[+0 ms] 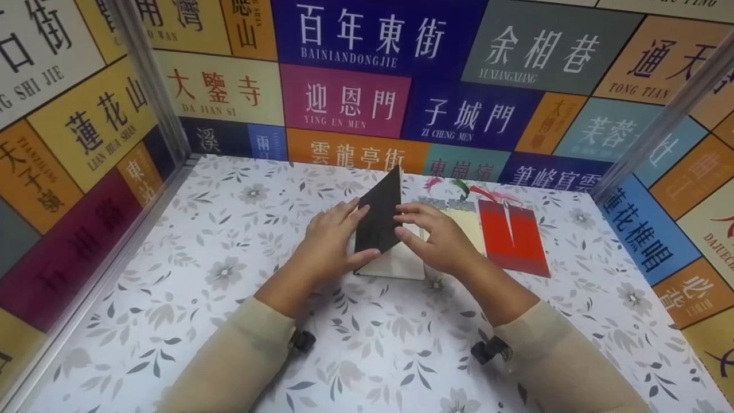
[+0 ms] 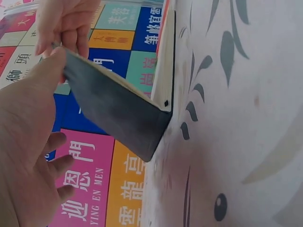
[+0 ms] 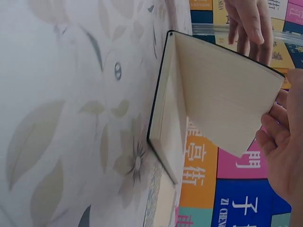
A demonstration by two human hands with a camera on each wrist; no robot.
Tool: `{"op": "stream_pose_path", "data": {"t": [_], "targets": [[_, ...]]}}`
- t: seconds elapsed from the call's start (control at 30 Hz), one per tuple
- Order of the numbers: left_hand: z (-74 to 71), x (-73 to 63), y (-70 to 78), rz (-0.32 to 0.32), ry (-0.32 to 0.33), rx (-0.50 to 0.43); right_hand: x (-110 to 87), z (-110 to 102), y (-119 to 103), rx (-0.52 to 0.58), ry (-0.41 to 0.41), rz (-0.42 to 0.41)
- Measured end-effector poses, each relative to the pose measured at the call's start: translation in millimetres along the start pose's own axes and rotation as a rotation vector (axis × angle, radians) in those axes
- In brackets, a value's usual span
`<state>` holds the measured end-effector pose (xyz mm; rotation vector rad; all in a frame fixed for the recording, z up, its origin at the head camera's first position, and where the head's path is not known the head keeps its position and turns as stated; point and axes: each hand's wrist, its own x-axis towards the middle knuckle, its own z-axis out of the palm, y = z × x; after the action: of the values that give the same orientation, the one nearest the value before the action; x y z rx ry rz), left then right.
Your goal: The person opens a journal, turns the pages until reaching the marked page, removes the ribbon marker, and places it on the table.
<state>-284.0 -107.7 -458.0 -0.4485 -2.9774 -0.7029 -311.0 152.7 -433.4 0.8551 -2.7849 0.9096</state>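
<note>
A dark-covered notebook (image 1: 379, 215) rests on the table with its cover raised at an angle. Cream pages (image 3: 227, 90) face the right wrist view, part of them lifted along with the cover. My left hand (image 1: 332, 238) is beside the cover's dark outer face, its fingers loosely spread. In the left wrist view its thumb (image 2: 49, 68) lies at the cover's top edge. At the cover's free edge, my right hand (image 1: 438, 238) holds on with its fingertips. The lower page block (image 1: 395, 264) stays flat on the table.
Right of the notebook lies a red card (image 1: 513, 238) with a white pointed strip at its top. Between them are cream cards (image 1: 467, 221) with grey patterned tops. Pink, green and red tassels (image 1: 459, 186) lie behind. Sign-covered panels (image 1: 344, 97) border the flowered table (image 1: 229, 321).
</note>
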Motion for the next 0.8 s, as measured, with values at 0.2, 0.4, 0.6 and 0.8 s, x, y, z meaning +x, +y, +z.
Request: {"op": "stream_pose_path", "data": {"t": [0.2,0.4,0.6,0.8], "targets": [[3.7,0.6,-7.5,-0.018,-0.016,0.006,-7.8,-1.4,15.0,0.0,0.009,0.081],[12.0,1.9,-14.5,0.005,-0.111,0.012,-14.8,3.1,33.2,0.039,-0.02,0.173],[21.1,0.9,-19.8,0.013,-0.233,0.05,-19.5,10.0,46.6,0.01,-0.14,0.226],[28.1,-0.2,-24.8,0.028,-0.322,0.081,-24.1,17.3,54.9,-0.104,-0.259,0.212]]}}
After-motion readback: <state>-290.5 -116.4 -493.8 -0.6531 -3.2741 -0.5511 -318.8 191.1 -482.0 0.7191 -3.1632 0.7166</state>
